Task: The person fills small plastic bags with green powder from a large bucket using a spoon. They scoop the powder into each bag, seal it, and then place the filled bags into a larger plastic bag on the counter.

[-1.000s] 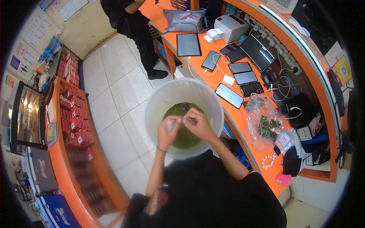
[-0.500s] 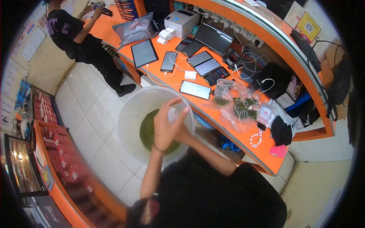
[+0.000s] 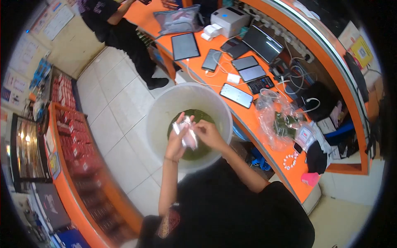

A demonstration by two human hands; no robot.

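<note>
Above a large translucent tub (image 3: 155,107) that holds green material (image 3: 198,156), both my hands are raised. My left hand (image 3: 175,142) has its fingers around a small clear plastic bag (image 3: 189,138), which shines in the light. The bag looks flat, with nothing visible inside. My right hand (image 3: 208,133) is at the bag's right edge, its thumb and fingers pinched together on it. On the orange counter (image 3: 244,117) to the right, clear plastic bags (image 3: 271,120) lie beside a bag with green contents (image 3: 286,124).
Phones (image 3: 236,95), a tablet (image 3: 185,46), a laptop (image 3: 262,43), a label printer (image 3: 230,21) and cables crowd the counter. A person in dark clothes (image 3: 128,45) stands at the upper left. Shelves of red packets (image 3: 76,138) line the left.
My hands have drawn slightly apart, and the clear bag now shows plainly between them. The camera view has shifted, so the tub and counter appear further right.
</note>
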